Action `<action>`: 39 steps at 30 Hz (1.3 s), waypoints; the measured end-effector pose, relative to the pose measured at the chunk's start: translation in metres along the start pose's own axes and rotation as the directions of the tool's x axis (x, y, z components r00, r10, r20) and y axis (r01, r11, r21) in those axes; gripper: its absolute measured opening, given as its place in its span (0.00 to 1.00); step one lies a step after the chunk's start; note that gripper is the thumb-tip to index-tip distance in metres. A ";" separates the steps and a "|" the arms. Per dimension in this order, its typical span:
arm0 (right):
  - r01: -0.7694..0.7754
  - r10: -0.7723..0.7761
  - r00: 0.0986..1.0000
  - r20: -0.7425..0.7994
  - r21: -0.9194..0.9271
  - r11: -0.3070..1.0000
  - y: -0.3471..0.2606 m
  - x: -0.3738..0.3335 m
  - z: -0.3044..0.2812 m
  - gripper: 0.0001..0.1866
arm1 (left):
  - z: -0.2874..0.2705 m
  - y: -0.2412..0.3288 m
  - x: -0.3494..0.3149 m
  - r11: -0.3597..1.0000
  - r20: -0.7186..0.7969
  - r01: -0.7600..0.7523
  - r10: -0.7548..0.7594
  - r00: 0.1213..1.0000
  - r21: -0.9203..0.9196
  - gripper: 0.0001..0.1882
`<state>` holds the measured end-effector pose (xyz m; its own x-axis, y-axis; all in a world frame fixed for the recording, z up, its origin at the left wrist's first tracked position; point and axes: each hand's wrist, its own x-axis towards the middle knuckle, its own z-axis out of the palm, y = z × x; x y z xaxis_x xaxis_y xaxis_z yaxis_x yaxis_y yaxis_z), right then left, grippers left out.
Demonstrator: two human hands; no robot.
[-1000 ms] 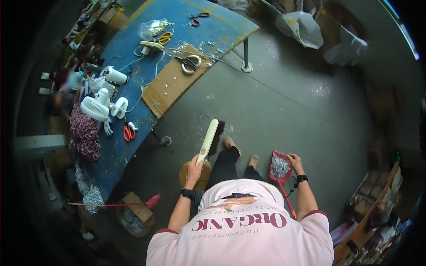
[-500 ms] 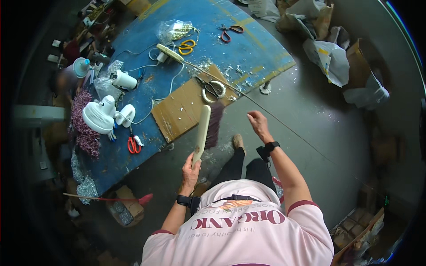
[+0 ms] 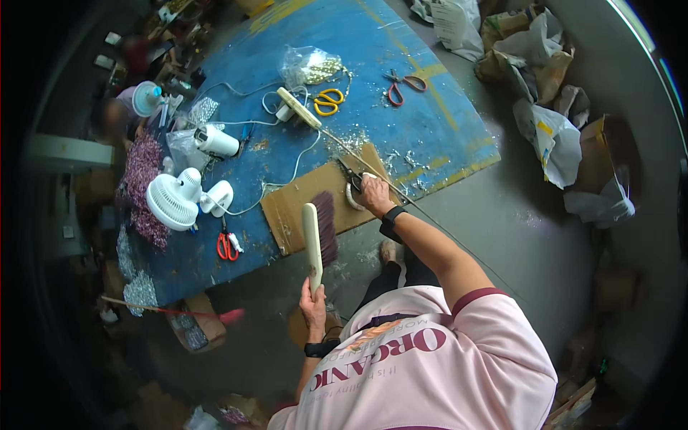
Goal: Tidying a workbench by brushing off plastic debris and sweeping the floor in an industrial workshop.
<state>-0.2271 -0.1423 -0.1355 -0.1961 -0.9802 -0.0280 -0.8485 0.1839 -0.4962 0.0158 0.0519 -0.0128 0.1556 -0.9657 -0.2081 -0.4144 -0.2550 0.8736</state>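
A bench brush [image 3: 312,240] with a cream handle and dark purple bristles stands upright in my left hand [image 3: 313,304], whose fingers wrap the handle's lower end. Its bristles face right, in front of a flat brown cardboard piece [image 3: 294,211] at the table's near edge. My right hand [image 3: 375,193] reaches over that cardboard and is closed on scissors [image 3: 351,188] with white-wrapped handles. The fingers hide part of the scissors.
On the blue table [image 3: 244,64] lie yellow-handled scissors [image 3: 328,102], red-handled scissors [image 3: 227,245], a white fan [image 3: 174,201], and a power strip [image 3: 297,107] with its cord. Silvery scraps dot the surface. White sacks [image 3: 552,136] stand at the right.
My right hand has moved forward and left from above the floor onto the scissors on the cardboard. The brush in my left hand has shifted slightly left and nearer me.
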 end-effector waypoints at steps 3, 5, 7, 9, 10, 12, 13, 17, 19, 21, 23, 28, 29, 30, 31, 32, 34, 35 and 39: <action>0.012 -0.017 0.998 0.065 0.079 0.997 0.002 0.004 -0.006 0.13 | 0.011 0.002 0.003 0.999 -0.034 0.029 -0.030 0.999 -0.043 0.20; 0.049 -0.054 0.997 0.050 0.102 0.994 0.005 0.002 -0.021 0.16 | 0.018 0.010 0.004 0.995 -0.048 0.068 -0.072 0.996 -0.073 0.20; 0.000 -0.069 0.944 0.321 0.211 0.977 -0.004 0.003 -0.050 0.17 | 0.020 0.016 0.001 0.979 -0.089 0.157 -0.170 0.981 -0.133 0.20; -0.155 -0.258 0.735 0.627 0.526 0.836 -0.008 0.007 -0.088 0.17 | 0.021 0.022 0.000 0.971 -0.131 0.178 -0.199 0.971 -0.157 0.20; -0.311 -0.251 0.700 0.669 0.601 0.736 0.000 0.005 -0.087 0.16 | 0.023 0.026 0.000 0.966 -0.162 0.192 -0.220 0.962 -0.175 0.20; -0.498 -0.336 0.614 0.714 0.681 0.538 0.015 0.008 -0.108 0.15 | 0.029 0.038 0.004 0.956 -0.185 0.228 -0.262 0.947 -0.185 0.19; -0.634 -0.361 0.567 0.740 0.672 0.383 0.022 0.011 -0.121 0.14 | 0.032 0.043 0.009 0.942 -0.162 0.239 -0.281 0.946 -0.237 0.19; -0.584 -0.212 0.714 0.668 0.734 0.345 0.071 0.037 -0.163 0.13 | 0.045 0.042 0.031 0.926 -0.105 0.230 -0.272 0.957 -0.298 0.20; -0.390 -0.128 0.847 0.516 0.767 0.509 0.104 0.048 -0.176 0.13 | 0.050 0.044 0.046 0.929 -0.068 0.234 -0.264 0.962 -0.287 0.22; -0.177 -0.055 0.933 0.355 0.589 0.788 0.131 0.064 -0.183 0.14 | 0.048 0.038 0.065 0.947 -0.046 0.225 -0.241 0.969 -0.231 0.22; -0.029 -0.033 0.980 0.194 0.307 0.951 0.151 0.077 -0.187 0.15 | 0.038 0.020 0.093 0.962 0.010 0.226 -0.227 0.974 -0.154 0.23; 0.186 -0.181 0.982 -0.061 0.090 0.979 0.188 0.082 -0.157 0.14 | -0.006 0.004 0.161 0.965 0.114 0.255 -0.247 0.962 -0.056 0.20; 0.140 -0.142 0.990 0.024 0.074 0.987 0.190 0.079 -0.155 0.14 | -0.010 0.006 0.169 0.964 0.120 0.265 -0.260 0.958 -0.031 0.20; 0.137 -0.139 0.990 0.024 0.070 0.988 0.191 0.077 -0.152 0.14 | -0.013 0.009 0.177 0.961 0.126 0.276 -0.273 0.954 -0.006 0.20; 0.146 -0.147 0.989 0.015 0.025 0.989 0.193 0.076 -0.150 0.14 | -0.013 0.009 0.185 0.962 0.135 0.274 -0.268 0.954 -0.022 0.19; 0.151 -0.150 0.989 0.008 -0.017 0.988 0.187 0.072 -0.149 0.14 | -0.013 0.009 0.190 0.961 0.142 0.278 -0.273 0.952 -0.017 0.19; 0.181 -0.187 0.975 -0.118 -0.059 0.982 0.171 0.065 -0.140 0.14 | -0.013 0.010 0.204 0.964 0.201 0.265 -0.257 0.945 -0.013 0.20; 0.213 -0.213 0.965 -0.151 -0.016 0.977 0.146 0.058 -0.141 0.13 | -0.017 0.009 0.209 0.962 0.223 0.272 -0.267 0.938 0.008 0.20; 0.306 -0.315 0.948 0.035 0.159 0.939 0.085 0.021 -0.109 0.13 | -0.017 0.031 0.247 0.975 0.329 0.190 -0.219 0.918 0.118 0.20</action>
<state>-0.3565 -0.1392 -0.0839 0.0984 -0.9902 0.0994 -0.7786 -0.1388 -0.6119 0.0571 -0.1938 -0.0297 -0.0614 -0.8473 -0.5275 -0.4800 -0.4384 0.7599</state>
